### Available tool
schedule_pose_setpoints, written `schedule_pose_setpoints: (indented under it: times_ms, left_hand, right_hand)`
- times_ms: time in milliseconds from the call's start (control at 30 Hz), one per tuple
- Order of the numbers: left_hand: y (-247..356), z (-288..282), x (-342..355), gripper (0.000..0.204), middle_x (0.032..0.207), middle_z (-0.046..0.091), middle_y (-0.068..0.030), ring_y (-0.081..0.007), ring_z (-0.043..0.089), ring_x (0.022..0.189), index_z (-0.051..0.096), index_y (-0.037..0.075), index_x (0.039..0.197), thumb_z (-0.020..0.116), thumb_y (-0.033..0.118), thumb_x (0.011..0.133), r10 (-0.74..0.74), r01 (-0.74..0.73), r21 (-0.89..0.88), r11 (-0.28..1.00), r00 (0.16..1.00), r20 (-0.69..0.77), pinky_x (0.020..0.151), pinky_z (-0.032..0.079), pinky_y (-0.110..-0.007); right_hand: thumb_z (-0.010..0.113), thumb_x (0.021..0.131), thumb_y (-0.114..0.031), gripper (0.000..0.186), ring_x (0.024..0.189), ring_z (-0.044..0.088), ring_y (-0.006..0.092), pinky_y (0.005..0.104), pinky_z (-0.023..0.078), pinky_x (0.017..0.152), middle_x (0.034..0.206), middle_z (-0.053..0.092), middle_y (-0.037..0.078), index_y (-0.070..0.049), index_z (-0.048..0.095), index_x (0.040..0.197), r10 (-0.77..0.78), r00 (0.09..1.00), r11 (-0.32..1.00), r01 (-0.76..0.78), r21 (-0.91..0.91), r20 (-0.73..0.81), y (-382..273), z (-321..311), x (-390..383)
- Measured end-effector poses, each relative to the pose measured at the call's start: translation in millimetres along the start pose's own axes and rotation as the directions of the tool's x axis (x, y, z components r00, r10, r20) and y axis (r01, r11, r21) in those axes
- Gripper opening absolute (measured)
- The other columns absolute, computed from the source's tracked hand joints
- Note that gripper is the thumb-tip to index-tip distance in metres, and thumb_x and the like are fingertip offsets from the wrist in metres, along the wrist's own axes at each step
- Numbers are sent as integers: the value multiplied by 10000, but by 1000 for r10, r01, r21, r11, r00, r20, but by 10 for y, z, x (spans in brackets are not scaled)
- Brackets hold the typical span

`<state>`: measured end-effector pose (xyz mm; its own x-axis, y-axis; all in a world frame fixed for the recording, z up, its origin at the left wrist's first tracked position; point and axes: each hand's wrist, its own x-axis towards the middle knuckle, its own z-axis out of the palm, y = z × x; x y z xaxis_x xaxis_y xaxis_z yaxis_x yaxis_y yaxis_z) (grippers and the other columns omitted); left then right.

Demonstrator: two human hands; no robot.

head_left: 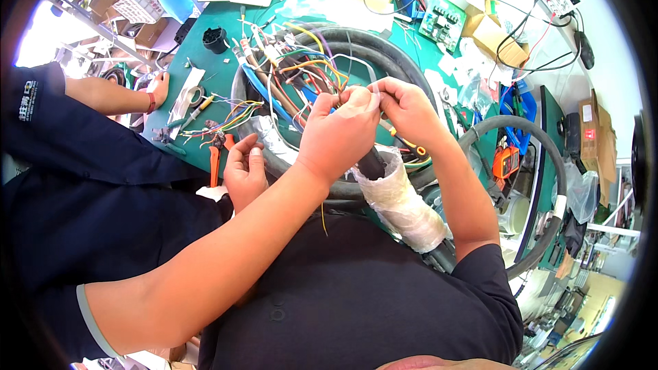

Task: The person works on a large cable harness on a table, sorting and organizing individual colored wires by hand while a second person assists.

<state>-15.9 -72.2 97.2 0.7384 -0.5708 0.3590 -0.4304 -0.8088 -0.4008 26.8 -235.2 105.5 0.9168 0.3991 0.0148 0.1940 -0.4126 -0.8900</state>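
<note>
My right hand (410,111) is closed in a pinch on a thin light-grey wire (362,59). A co-worker's hand (337,129), whose forearm crosses in front of me from the lower left, pinches at the same spot. Below them, a thick black cable end (372,164) pokes out of a clear plastic wrap (404,205). My left hand (245,173) rests empty near the table edge, fingers loosely bent and thumb apart, beside orange-handled pliers (215,159). Its wrist is hidden under the co-worker's forearm. Many coloured wires (295,72) fan out beyond the hands.
A thick black cable coil (404,62) lies on the green table (229,17). Another cable loop (558,157) arches at the right. At the left, the co-worker's other hand (160,89) leans on the table edge. A circuit board (442,22) and an orange meter (506,161) sit at the right.
</note>
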Motion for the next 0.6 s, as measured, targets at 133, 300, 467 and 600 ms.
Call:
schedule_pose_setpoints:
  times_ms: [133, 300, 467, 600]
  left_hand:
    - [-54, 37, 31, 122, 832, 504, -45, -185, 498, 848, 551, 69, 802, 608, 24, 704, 173, -159, 316, 935, 985, -17, 649, 439, -292]
    - [-230, -188, 23, 95, 838, 541, -62, -181, 553, 834, 581, 49, 805, 656, 17, 755, 311, -322, 642, 696, 941, 134, 737, 453, -272]
    - [-293, -285, -24, 45, 806, 598, -40, -155, 594, 764, 613, 54, 841, 637, 77, 811, 318, -362, 729, 581, 926, 206, 683, 465, -267]
    - [-368, -297, 93, 48, 761, 642, -17, -168, 631, 758, 667, 84, 811, 636, 118, 796, 244, -271, 440, 856, 963, 118, 686, 476, -276]
  right_hand:
    - [502, 925, -74, 190, 751, 616, 139, 300, 495, 704, 825, 666, 101, 5, 642, 1026, 56, 998, 998, -55, 19, -39, 21, -64, -100]
    - [508, 918, -82, 201, 729, 605, 122, 283, 491, 692, 813, 663, 85, 7, 639, 1041, 124, 992, 992, -123, 9, -40, -64, -99, -200]
    - [490, 952, -77, 195, 760, 579, 75, 241, 495, 703, 856, 643, 21, 3, 626, 1066, 131, 991, 991, -131, -3, -19, -122, -100, -281]
    - [485, 947, -75, 204, 757, 574, 75, 242, 491, 704, 850, 640, 19, -4, 628, 1074, 123, 991, 992, -124, -15, -50, -217, -132, -412]
